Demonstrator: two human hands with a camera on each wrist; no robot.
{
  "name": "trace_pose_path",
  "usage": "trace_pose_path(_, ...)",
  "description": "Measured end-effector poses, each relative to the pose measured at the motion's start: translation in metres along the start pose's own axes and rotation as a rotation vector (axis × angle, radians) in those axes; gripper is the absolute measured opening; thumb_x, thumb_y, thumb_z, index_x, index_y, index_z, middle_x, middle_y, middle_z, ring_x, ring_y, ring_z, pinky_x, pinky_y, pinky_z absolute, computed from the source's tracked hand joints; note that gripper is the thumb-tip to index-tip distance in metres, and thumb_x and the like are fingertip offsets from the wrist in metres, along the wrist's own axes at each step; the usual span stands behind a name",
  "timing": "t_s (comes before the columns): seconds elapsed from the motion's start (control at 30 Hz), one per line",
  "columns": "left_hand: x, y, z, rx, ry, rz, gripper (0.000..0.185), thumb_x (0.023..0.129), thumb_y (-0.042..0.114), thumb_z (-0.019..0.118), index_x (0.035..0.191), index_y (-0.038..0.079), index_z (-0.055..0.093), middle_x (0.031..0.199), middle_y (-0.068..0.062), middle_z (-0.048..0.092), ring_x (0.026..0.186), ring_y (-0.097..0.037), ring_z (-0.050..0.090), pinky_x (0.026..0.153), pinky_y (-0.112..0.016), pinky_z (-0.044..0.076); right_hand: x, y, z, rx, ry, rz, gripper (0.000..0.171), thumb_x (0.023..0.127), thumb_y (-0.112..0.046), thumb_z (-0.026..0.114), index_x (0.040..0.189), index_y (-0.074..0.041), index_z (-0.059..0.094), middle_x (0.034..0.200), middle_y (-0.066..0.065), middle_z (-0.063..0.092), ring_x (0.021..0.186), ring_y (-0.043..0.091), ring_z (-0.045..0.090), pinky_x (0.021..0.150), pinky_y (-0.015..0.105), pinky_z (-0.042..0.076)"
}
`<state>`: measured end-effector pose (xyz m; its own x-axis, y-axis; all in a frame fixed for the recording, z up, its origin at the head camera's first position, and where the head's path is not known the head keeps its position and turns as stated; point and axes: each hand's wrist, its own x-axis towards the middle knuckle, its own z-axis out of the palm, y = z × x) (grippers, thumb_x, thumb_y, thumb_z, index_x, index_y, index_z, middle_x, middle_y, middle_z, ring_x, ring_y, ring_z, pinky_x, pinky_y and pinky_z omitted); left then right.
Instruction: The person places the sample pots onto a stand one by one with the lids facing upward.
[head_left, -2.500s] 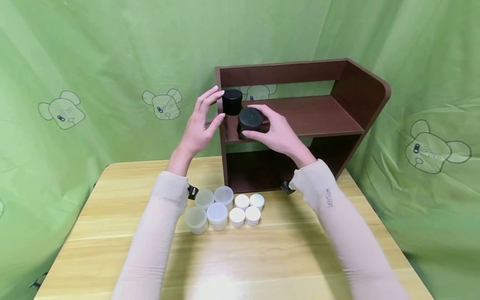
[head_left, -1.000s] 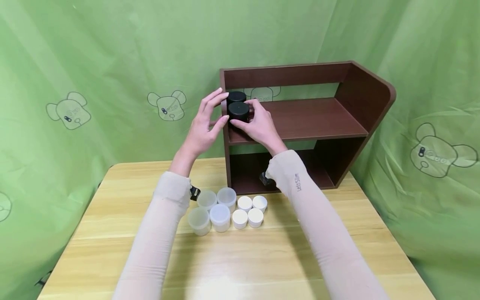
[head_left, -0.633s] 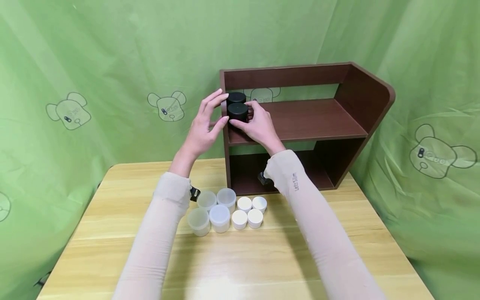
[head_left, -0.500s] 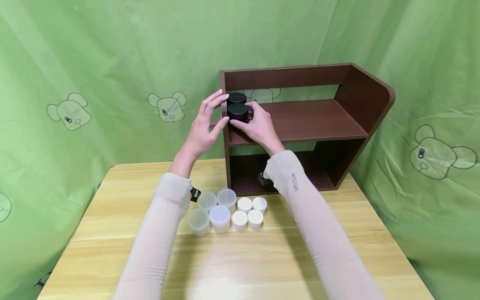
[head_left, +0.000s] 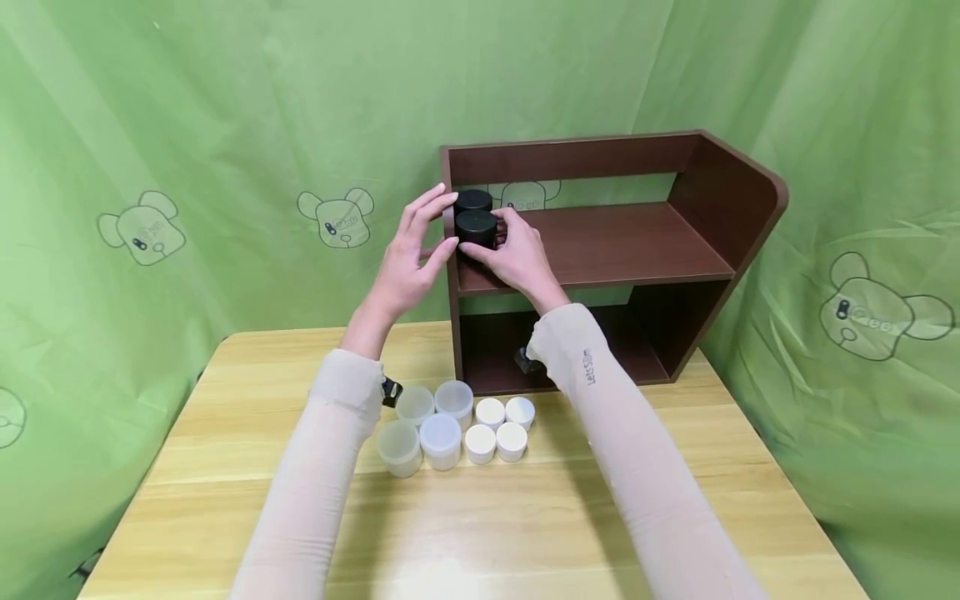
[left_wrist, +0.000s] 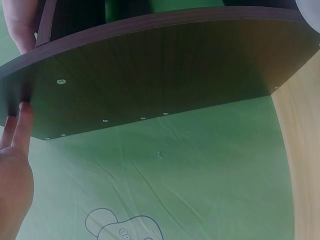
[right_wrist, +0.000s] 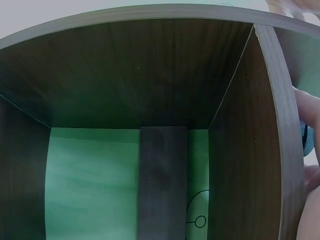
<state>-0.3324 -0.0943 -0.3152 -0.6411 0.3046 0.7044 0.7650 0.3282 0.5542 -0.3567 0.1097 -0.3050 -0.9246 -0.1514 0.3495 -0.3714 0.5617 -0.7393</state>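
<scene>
Two black lidded jars stand at the left end of the upper board of a dark brown desk shelf (head_left: 600, 242). The rear jar (head_left: 473, 198) is partly hidden behind the front jar (head_left: 476, 227). My right hand (head_left: 521, 254) pinches the front jar between thumb and fingers, from its right side. My left hand (head_left: 405, 258) holds the front edge of the shelf's left side panel, thumb and fingertips bent over it. In the left wrist view, two left fingers (left_wrist: 22, 127) lie against the panel's outer face (left_wrist: 165, 70). The right wrist view shows mostly the shelf's lower compartment (right_wrist: 125, 70).
Below the shelf, on the wooden table (head_left: 480, 533), several translucent tubs (head_left: 440, 442) stand grouped beside several small white-lidded jars (head_left: 512, 442). Both forearms reach past them on either side. A green curtain (head_left: 300, 83) hangs behind and around the table.
My right hand has carried the front jar left and back, from over the shelf's front edge to just before the rear jar, and stays there. My left hand keeps its place on the panel.
</scene>
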Motion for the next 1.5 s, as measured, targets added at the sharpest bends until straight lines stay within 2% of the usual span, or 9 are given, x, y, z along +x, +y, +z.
trace_pose_path(0.4,-0.001,0.001,0.002,-0.026,0.007,-0.031,0.053,0.105,0.016,0.058,0.156,0.02,0.042,0.169,0.002,0.026,0.148,-0.023,0.042,0.096,-0.049,0.062,-0.003,-0.001,0.001,0.008,-0.015,0.003,0.071,0.09,-0.04,0.081,0.143,-0.005,0.05,0.129,0.016,0.064,0.112,0.028,0.064,0.099,0.042,0.056)
trace_pose_path(0.53,-0.002,0.013,0.001,-0.02,0.011,-0.033,0.052,0.106,0.013,0.056,0.156,0.015,0.042,0.169,-0.005,0.027,0.149,-0.026,0.041,0.098,-0.049,0.062,-0.003,-0.001,0.0,0.016,-0.01,0.002,0.072,0.089,-0.039,0.082,0.144,-0.004,0.049,0.129,0.016,0.064,0.113,0.028,0.064,0.101,0.042,0.056)
trace_pose_path(0.7,-0.003,0.027,-0.002,-0.024,0.005,-0.043,0.052,0.106,0.012,0.056,0.155,0.013,0.041,0.169,-0.004,0.026,0.149,-0.025,0.041,0.099,-0.047,0.061,-0.004,-0.001,0.0,0.028,-0.011,0.012,0.075,0.089,-0.038,0.082,0.146,-0.005,0.047,0.132,0.017,0.063,0.116,0.028,0.064,0.103,0.042,0.056)
trace_pose_path(0.97,-0.002,0.012,0.001,-0.002,0.008,-0.042,0.052,0.106,0.015,0.056,0.156,0.017,0.041,0.169,-0.001,0.026,0.149,-0.024,0.041,0.098,-0.045,0.062,-0.005,0.0,-0.002,0.054,0.013,0.007,0.075,0.089,-0.036,0.083,0.148,-0.007,0.047,0.134,0.017,0.064,0.117,0.028,0.065,0.104,0.041,0.057)
trace_pose_path(1.2,-0.003,0.029,-0.001,-0.022,0.004,-0.044,0.051,0.106,0.012,0.056,0.155,0.014,0.042,0.169,-0.004,0.027,0.149,-0.026,0.041,0.099,-0.049,0.061,-0.012,0.0,-0.004,0.075,0.062,-0.018,0.073,0.088,-0.033,0.084,0.146,-0.005,0.049,0.135,0.015,0.062,0.117,0.028,0.065,0.105,0.04,0.056)
trace_pose_path(1.4,-0.002,0.011,0.002,-0.039,0.012,-0.032,0.052,0.106,0.013,0.057,0.155,0.015,0.042,0.169,-0.005,0.026,0.148,-0.029,0.041,0.097,-0.054,0.061,-0.017,0.0,-0.007,0.061,0.098,-0.057,0.072,0.087,-0.032,0.085,0.145,-0.003,0.05,0.136,0.016,0.061,0.12,0.03,0.063,0.106,0.042,0.055)
trace_pose_path(1.5,0.0,0.003,0.002,-0.03,0.009,-0.028,0.053,0.106,0.016,0.058,0.156,0.02,0.042,0.169,0.001,0.026,0.148,-0.024,0.042,0.096,-0.049,0.062,-0.021,0.0,-0.01,0.039,0.112,-0.074,0.072,0.088,-0.033,0.084,0.145,-0.004,0.051,0.137,0.016,0.059,0.124,0.029,0.06,0.107,0.041,0.055)
